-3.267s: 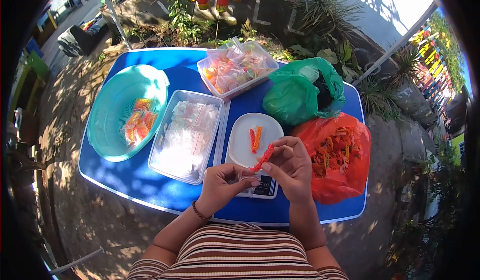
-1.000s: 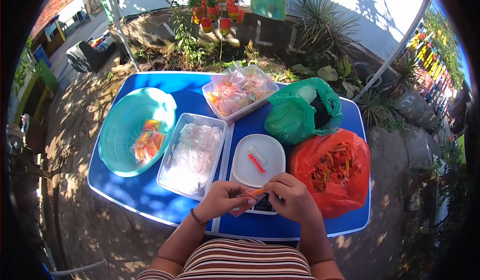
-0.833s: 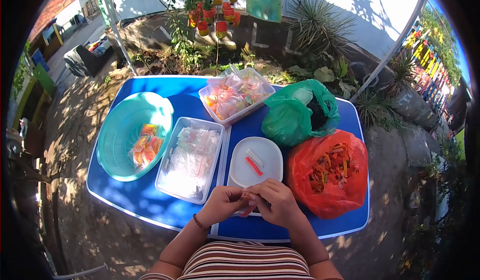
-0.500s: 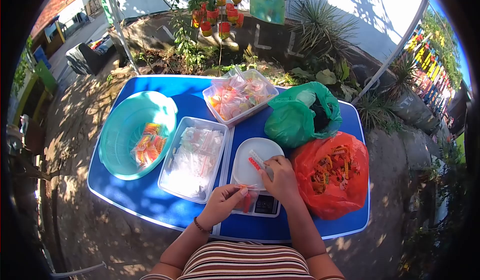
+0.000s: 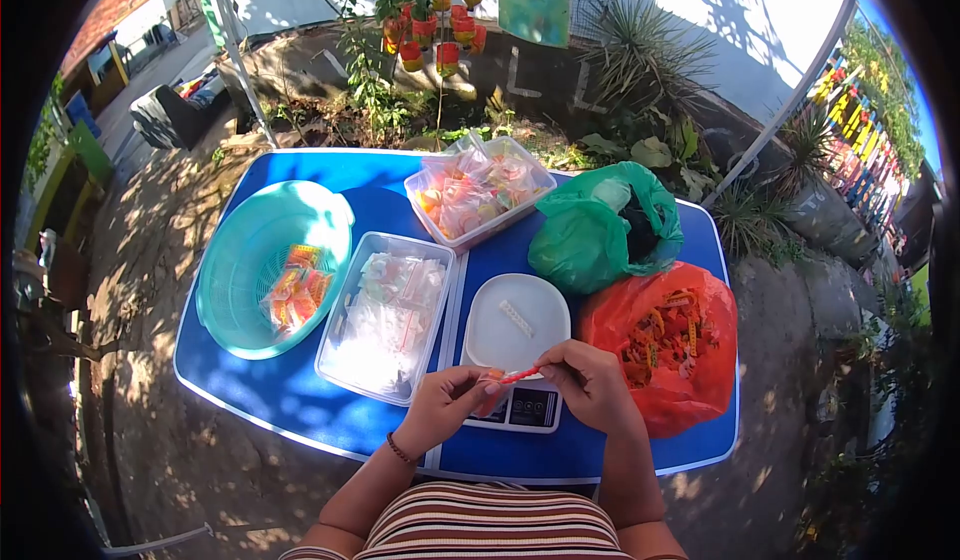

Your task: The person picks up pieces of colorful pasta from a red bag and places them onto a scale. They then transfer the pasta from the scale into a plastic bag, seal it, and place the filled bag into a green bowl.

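Red knobbly strip [image 5: 524,373] is now off the white plate [image 5: 488,342] and at the small clear bag [image 5: 488,406], which leaves one pale ridged strip [image 5: 516,317] on the plate. Right hand [image 5: 594,388]: grip closed, fingertips pinching the red strip. Left hand [image 5: 438,402]: grip closed on the thin glossy bag, reddish contents visible. Both above the scale [image 5: 545,425] on the blue worktop [image 5: 275,410]. Crinkled red sack [image 5: 690,400] beside the right hand; rectangular plastic tub [image 5: 330,362], rigid, near the left.
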A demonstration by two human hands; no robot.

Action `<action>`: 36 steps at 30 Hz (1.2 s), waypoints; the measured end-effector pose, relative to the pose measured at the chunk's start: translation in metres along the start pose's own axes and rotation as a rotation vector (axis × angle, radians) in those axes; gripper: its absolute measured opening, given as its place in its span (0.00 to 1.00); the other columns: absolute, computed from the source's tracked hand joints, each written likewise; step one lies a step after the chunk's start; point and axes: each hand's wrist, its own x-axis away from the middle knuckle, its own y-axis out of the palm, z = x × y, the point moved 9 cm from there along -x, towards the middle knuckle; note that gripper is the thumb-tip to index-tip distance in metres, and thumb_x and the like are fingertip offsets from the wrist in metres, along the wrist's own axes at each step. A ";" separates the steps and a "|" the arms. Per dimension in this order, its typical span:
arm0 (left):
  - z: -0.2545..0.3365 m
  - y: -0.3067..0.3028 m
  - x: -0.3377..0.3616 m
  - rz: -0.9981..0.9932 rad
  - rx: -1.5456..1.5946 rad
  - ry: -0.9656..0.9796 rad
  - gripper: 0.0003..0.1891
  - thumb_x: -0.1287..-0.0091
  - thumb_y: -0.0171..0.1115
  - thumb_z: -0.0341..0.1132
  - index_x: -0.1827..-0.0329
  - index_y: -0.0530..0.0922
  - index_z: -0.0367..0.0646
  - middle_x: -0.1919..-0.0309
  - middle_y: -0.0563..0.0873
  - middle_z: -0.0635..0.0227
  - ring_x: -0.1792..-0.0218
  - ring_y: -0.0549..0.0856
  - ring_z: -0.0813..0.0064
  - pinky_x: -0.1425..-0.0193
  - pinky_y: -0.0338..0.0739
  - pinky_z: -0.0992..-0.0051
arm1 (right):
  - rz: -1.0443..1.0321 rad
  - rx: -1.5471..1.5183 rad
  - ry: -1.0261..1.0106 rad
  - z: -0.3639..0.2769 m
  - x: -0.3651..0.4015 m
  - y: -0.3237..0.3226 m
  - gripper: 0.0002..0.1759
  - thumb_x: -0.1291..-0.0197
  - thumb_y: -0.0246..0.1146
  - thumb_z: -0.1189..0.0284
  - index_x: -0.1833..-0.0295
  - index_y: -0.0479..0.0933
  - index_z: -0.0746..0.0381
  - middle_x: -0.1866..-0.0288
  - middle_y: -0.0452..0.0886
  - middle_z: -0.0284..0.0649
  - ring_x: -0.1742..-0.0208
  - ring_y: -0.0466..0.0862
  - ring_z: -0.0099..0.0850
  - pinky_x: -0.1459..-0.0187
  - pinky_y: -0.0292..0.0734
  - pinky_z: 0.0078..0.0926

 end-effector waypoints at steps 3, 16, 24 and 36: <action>0.008 0.007 -0.002 -0.047 -0.031 0.015 0.16 0.23 0.67 0.38 0.41 0.87 0.34 0.67 0.88 0.74 0.67 0.80 0.89 0.62 0.77 0.84 | 0.046 0.024 -0.007 -0.003 0.003 -0.006 0.04 0.34 0.67 0.84 0.56 0.83 0.69 0.66 0.85 0.39 0.67 0.83 0.23 0.65 0.76 0.20; 0.003 0.011 0.001 -0.100 -0.039 -0.090 0.14 0.23 0.66 0.37 0.44 0.88 0.35 0.63 0.92 0.70 0.63 0.85 0.88 0.57 0.81 0.83 | 0.038 0.120 -0.036 -0.023 0.001 -0.017 0.04 0.38 0.67 0.83 0.58 0.84 0.66 0.65 0.84 0.44 0.63 0.85 0.41 0.61 0.79 0.35; 0.006 0.004 0.004 0.002 -0.001 -0.040 0.12 0.29 0.73 0.35 0.49 0.89 0.35 0.64 0.93 0.68 0.65 0.88 0.87 0.59 0.83 0.83 | 0.038 0.064 -0.012 -0.018 0.006 -0.022 0.04 0.38 0.68 0.84 0.58 0.84 0.68 0.66 0.85 0.44 0.64 0.86 0.35 0.61 0.79 0.28; 0.001 0.013 0.000 -0.046 0.021 -0.088 0.14 0.32 0.76 0.34 0.50 0.89 0.32 0.65 0.93 0.66 0.63 0.89 0.85 0.58 0.84 0.83 | 0.112 -0.018 -0.075 -0.024 0.002 -0.007 0.06 0.39 0.70 0.84 0.56 0.85 0.66 0.63 0.84 0.39 0.63 0.86 0.32 0.61 0.80 0.27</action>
